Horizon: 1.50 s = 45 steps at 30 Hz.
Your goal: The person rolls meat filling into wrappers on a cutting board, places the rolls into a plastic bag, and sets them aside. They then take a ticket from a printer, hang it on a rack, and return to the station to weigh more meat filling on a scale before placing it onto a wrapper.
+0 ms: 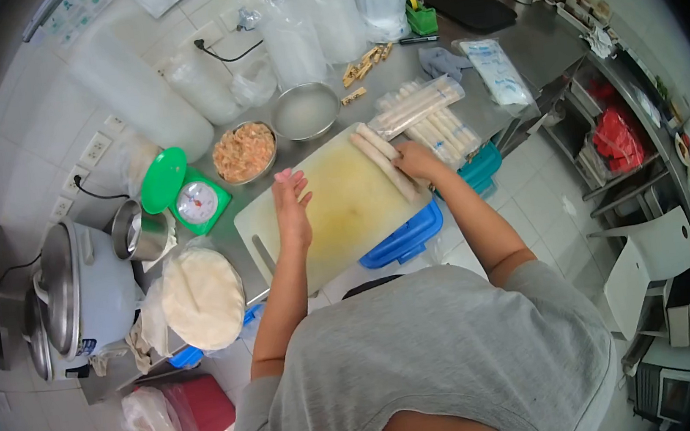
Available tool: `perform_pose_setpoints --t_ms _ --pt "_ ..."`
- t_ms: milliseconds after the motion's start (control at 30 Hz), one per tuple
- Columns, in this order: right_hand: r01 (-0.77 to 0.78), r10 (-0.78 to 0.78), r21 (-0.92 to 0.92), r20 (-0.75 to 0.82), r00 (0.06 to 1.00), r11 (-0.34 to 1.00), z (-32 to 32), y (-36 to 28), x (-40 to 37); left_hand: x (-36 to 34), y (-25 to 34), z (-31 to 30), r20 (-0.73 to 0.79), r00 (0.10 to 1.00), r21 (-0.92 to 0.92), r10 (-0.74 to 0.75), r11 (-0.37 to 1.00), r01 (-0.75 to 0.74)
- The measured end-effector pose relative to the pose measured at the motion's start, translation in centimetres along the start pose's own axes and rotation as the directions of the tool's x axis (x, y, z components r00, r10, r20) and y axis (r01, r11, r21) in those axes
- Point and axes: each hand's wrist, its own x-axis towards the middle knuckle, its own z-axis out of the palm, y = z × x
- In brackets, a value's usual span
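A pale cutting board [331, 208] lies on the steel counter in front of me. Two long, uncooked rolls in pale wrappers [382, 163] rest side by side near its right edge. My right hand [418, 163] has its fingers curled over one of them, hiding part of it. Over the board's left part, my left hand [291, 207] is raised with its fingers apart, holding nothing I can see. A bowl of pinkish ground filling [245, 152] stands just beyond that hand. To the left lies a round stack of pale wrappers [202, 299].
Behind the board stand a metal bowl [305, 111] and a green scale [199, 200]. Packed rolls [444, 133] lie at the right, near wooden clothespins [368, 63]. Blue lids [402, 234] sit below the board's front edge. A large pot [85, 283] is far left.
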Motion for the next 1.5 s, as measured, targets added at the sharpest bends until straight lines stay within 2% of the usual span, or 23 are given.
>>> perform_pose_setpoints --t_ms 100,200,300,467,567,600,633,700,733,833,867,967,1000,1100,1200,1233,1300,1333,1400,1433,1500 --pt "0.037 -0.031 -0.074 0.08 0.996 0.997 -0.6 0.4 0.0 -0.5 -0.2 -2.7 -0.099 0.995 0.013 0.02 1.0 -0.019" --pt "0.018 0.01 -0.136 0.207 0.978 0.991 -1.6 -0.1 0.0 -1.1 0.0 -5.1 -0.182 0.983 0.011 0.03 1.0 -0.028" --pt "0.031 -0.026 -0.045 0.103 0.994 0.999 -2.0 -0.9 -0.5 -1.8 0.1 -6.7 -0.256 0.966 0.014 0.041 0.999 -0.039" --pt "0.081 -0.081 -0.001 0.053 0.995 0.997 -0.6 -0.2 0.3 -2.4 0.5 -9.4 -0.37 0.926 0.002 0.075 0.997 -0.079" --pt "0.062 -0.059 -0.054 0.059 0.997 0.997 -1.1 -1.0 -0.1 -2.8 0.2 -12.6 -0.421 0.881 0.232 0.216 0.965 -0.126" --pt "0.063 -0.058 -0.085 0.067 0.996 0.994 -1.2 -1.5 -0.3 -2.1 -1.3 -15.7 -0.376 0.882 0.365 0.285 0.92 -0.142" --pt "0.065 -0.06 -0.106 0.049 0.997 0.992 -1.0 -1.7 -0.4 -2.9 -1.1 -16.8 -0.382 0.827 0.597 0.411 0.793 -0.118" --pt "0.073 -0.066 -0.115 0.061 0.996 0.991 -1.0 -2.1 -0.4 -4.7 -0.6 -18.8 -0.298 0.73 0.917 0.615 0.397 0.04" --pt "0.073 -0.064 -0.105 0.088 0.994 0.992 -1.1 -2.6 -0.5 -5.7 -0.1 -19.8 -0.353 0.748 0.922 0.562 0.344 0.176" --pt "0.117 -0.142 -0.168 -0.147 0.979 0.979 -0.1 -3.5 -1.4 -7.7 -1.3 -23.7 -0.538 0.624 0.794 0.567 0.091 0.601" --pt "0.16 -0.185 -0.15 -0.174 0.967 0.976 0.1 -4.0 -1.5 -8.4 -1.7 -24.9 -0.623 0.623 0.748 0.473 0.125 0.652" --pt "0.274 -0.295 -0.115 -0.251 0.922 0.955 0.6 -5.8 -1.7 -9.5 -3.0 -27.3 -0.598 0.631 0.78 0.494 0.181 0.598" --pt "0.306 -0.325 -0.111 -0.272 0.906 0.946 1.0 -6.5 -1.7 -9.5 -2.6 -27.5 -0.594 0.58 0.781 0.557 0.227 0.582" --pt "0.416 -0.407 -0.038 -0.3 0.863 0.909 2.0 -8.4 -1.5 -10.1 -0.9 -28.5 -0.662 0.539 0.721 0.521 0.245 0.648" --pt "0.5 -0.468 0.036 -0.299 0.831 0.865 2.8 -10.4 -1.8 -9.2 -0.2 -30.9 -0.647 0.6 0.74 0.471 0.199 0.642" --pt "0.522 -0.484 0.058 -0.298 0.823 0.851 3.1 -11.1 -1.9 -9.2 1.0 -30.1 -0.649 0.601 0.76 0.466 0.358 0.543" --pt "0.522 -0.477 0.215 -0.23 0.848 0.825 4.2 -12.0 -2.2 -9.1 3.6 -27.8 -0.645 0.609 0.722 0.461 0.629 0.287" --pt "0.512 -0.474 0.291 -0.195 0.859 0.809 4.9 -12.4 -2.3 -8.9 4.5 -26.5 -0.594 0.634 0.717 0.495 0.683 0.139" --pt "0.4 -0.476 0.559 -0.012 0.879 0.726 6.6 -13.5 -2.7 -8.9 7.2 -22.8 -0.467 0.73 0.631 0.498 0.766 -0.119" --pt "0.314 -0.485 0.671 0.078 0.871 0.672 7.2 -14.2 -3.1 -8.9 8.4 -20.9 -0.395 0.767 0.556 0.505 0.796 -0.238" --pt "-0.046 -0.466 0.868 0.309 0.829 0.494 6.8 -16.5 -4.5 -9.3 10.4 -17.3 -0.351 0.863 0.081 0.364 0.93 -0.359"
